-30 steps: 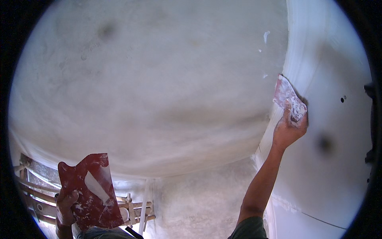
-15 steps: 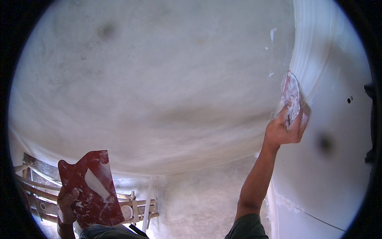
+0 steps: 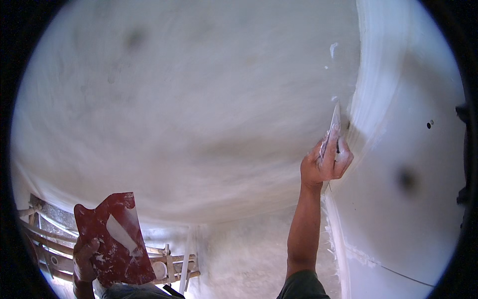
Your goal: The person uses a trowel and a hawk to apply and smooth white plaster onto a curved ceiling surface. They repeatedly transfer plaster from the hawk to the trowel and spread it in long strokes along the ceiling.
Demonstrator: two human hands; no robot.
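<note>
My right hand is closed around a putty knife, a thin blade smeared with white compound. Its tip points up, close to the grey surface beside the corner where white panelling begins; whether it touches I cannot tell. At the lower left my left hand grips the edge of a dark red, flat board with a notched top. A pale wedge of white compound lies on the board's face, and white smears mark both hands.
Along the right runs a white panel wall with a dark seam and small holes. White smooth compound bands the corner. Below left, behind the board, stand wooden poles or rails. A few white dabs sit on the grey surface.
My right hand has shifted left with the putty knife, off the white corner band and onto the grey side, and the blade has turned more edge-on. The left hand and board have barely moved.
</note>
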